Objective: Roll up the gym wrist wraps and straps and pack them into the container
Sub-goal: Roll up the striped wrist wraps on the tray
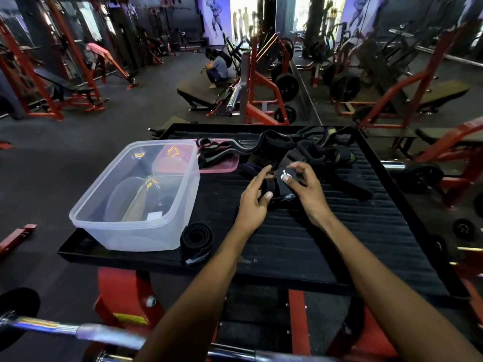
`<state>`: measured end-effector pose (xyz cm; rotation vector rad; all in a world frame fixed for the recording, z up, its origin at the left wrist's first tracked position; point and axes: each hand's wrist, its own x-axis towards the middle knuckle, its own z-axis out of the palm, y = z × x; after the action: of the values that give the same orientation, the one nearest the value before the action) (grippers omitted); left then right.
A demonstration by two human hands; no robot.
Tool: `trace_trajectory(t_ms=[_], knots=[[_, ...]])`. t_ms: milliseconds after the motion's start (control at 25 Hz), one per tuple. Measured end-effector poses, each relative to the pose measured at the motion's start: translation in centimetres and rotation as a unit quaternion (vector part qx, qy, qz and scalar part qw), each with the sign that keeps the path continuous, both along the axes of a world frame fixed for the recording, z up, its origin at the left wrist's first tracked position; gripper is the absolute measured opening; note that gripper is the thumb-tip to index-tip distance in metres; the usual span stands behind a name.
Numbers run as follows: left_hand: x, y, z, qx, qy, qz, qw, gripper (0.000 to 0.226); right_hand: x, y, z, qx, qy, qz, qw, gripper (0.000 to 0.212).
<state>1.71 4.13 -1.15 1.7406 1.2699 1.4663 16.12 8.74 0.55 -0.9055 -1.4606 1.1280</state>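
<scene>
A chrome barbell (78, 333) crosses the nearest edge of the view, below the two forearms. Both forearms extend forward over the black ribbed platform (300, 244), converging at its centre.

The clear plastic container (136, 197) stands on the left part of the platform, open at the top; the frame does not clearly show what lies inside it. The pink lid (222, 165) lies flat just beyond the container's far right corner. A tangle of unrolled straps (300, 146) lies across the far part of the platform, partly over the lid.

The left hand (252, 202) grips the black wrist wrap (281, 188) at centre, thumb on the near side, fingers curled over its top. The right hand (307, 189) pinches the same wrap from the right, thumb beside its white logo.

One rolled strap (196, 241) stands just beside the container's near right corner.
</scene>
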Motion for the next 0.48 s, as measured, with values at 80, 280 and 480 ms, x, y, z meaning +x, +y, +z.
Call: trace_trajectory(t_ms=[80,280,480], knots=[[0.2,-0.1,0.1,0.034,0.046,-0.003,0.998,0.047,0.0,0.0,0.4,-0.047,0.038,0.021,0.998,0.025],[0.6,-0.1,-0.3,0.003,0.043,-0.021,0.999,0.037,0.0,0.0,0.6,-0.112,-0.004,-0.047,0.993,0.024],[0.8,-0.9,0.7,-0.159,-0.185,-0.042,0.969,0.031,1.2,-1.3,2.3,-0.191,0.175,0.049,0.964,0.017]])
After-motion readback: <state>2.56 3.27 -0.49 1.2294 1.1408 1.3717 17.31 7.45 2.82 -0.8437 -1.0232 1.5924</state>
